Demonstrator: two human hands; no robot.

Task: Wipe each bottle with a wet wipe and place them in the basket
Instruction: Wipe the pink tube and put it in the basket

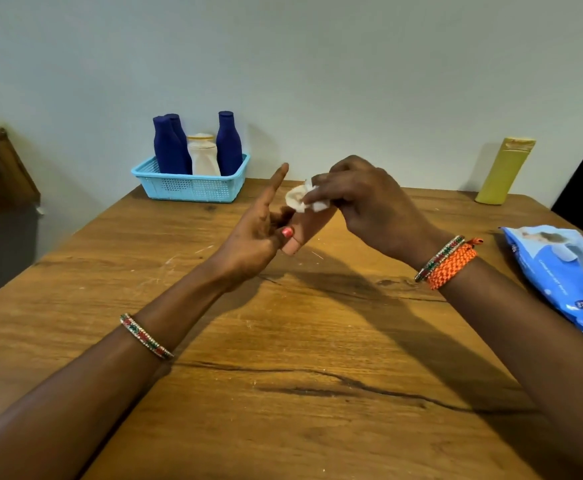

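Both forearms reach forward over the wooden surface (283, 341), meeting above its middle. The left hand (259, 233) is turned palm-inward with the index finger stretched straight up and away, the thumb and lower fingers curled around the base of a small peach-coloured bottle (304, 230), so its grip is closed on that bottle. The bottle slants up and to the right out of that grip, towards the other hand. The right hand (362, 199) arches over from the right, wrist raised, knuckles up, its fingertips pressed together on a crumpled white wet wipe (304, 199). The wipe sits against the upper end of the bottle, just beyond the left grip and directly under the right fingertips.

Far beyond the left grip, against the wall, stands a light blue basket (189, 188) holding three dark blue bottles (229, 143) and a white bottle (203, 155), all upright. Well beyond and to the right of the right grip, a yellow bottle (504, 171) leans against the wall. Near the right forearm, a blue wipes packet (560, 275) lies flat on the surface.
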